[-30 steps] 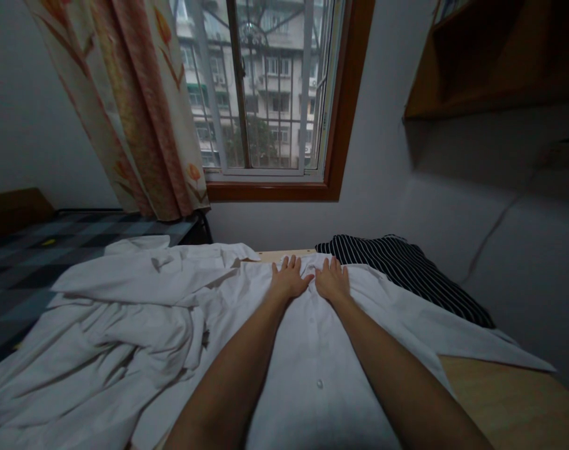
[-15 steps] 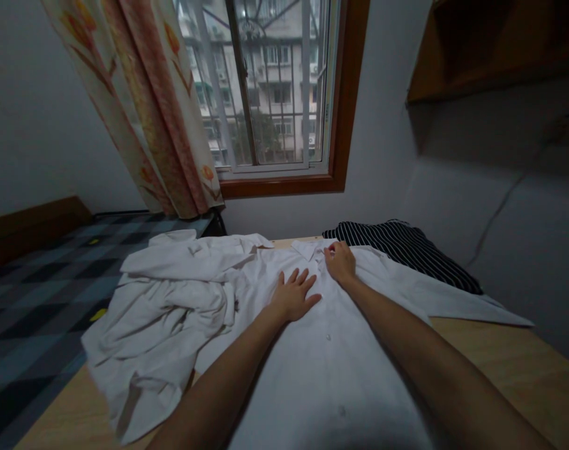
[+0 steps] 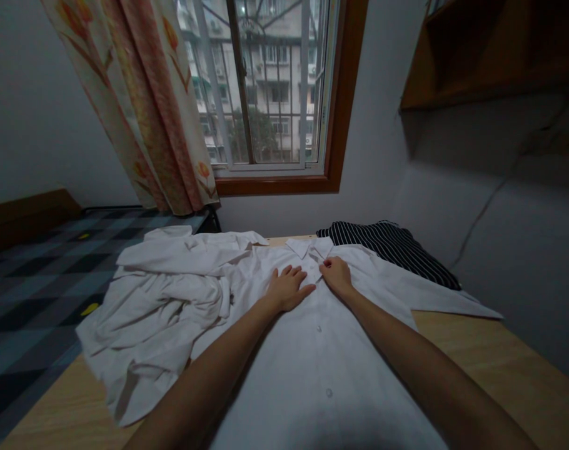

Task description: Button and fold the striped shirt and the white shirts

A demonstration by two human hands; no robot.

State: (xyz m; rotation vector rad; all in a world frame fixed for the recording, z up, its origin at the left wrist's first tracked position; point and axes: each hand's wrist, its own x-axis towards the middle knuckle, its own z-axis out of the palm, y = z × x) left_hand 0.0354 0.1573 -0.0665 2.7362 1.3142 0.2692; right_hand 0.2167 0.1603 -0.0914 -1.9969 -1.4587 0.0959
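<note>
A white button-up shirt (image 3: pixel 307 362) lies spread front side up on the table, its collar (image 3: pixel 301 248) toward the window. My left hand (image 3: pixel 288 289) rests flat on the chest of the shirt, fingers spread and holding nothing. Just below the collar, my right hand (image 3: pixel 336 275) pinches the edge of the shirt's front opening, lifting it a little. Small buttons run down the middle toward me. One long sleeve (image 3: pixel 453 300) stretches out to the right.
Crumpled white clothing (image 3: pixel 153 319) is heaped at the left of the wooden table (image 3: pixel 495 350). A black striped pillow (image 3: pixel 382 240) sits at the back right. A bed with a checked cover (image 3: pixel 26 300) is at left; a wall shelf (image 3: pixel 472 62) hangs upper right.
My right hand has moved down from the collar along the front opening and now pinches its edge. My left hand stays flat on the shirt. The view has shifted slightly.
</note>
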